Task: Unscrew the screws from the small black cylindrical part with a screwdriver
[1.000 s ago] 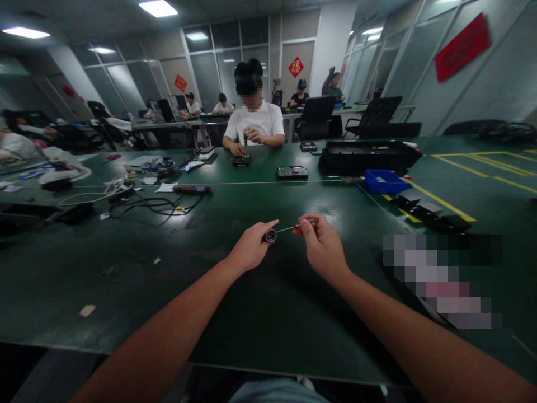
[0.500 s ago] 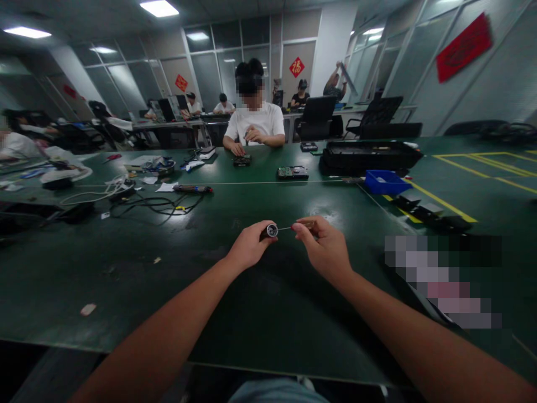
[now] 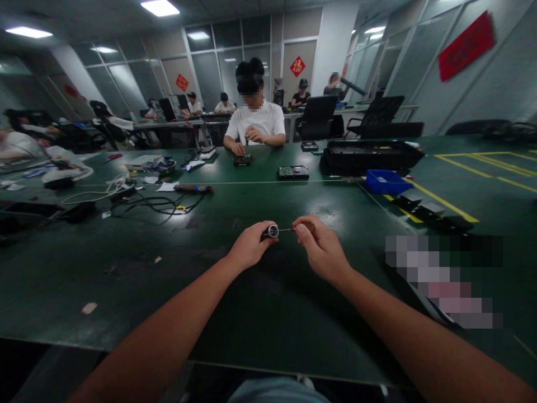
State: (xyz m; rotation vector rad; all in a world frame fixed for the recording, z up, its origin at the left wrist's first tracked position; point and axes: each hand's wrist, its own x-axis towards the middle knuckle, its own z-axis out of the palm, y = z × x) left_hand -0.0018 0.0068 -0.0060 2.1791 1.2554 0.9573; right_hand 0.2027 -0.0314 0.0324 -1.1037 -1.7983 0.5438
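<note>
Over the green counter, our left fingers are gripping a round thing, our right fingers a thin tool, maybe poking, next needing care.

The tabletop is dark green with yellow lines. The small open bin is bright blue.

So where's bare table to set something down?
Between your forearms, and between your left hand and the tool, the table looks bare. It's crowded around the cables on the left, and by the blue bin and black tray on the right.
</note>
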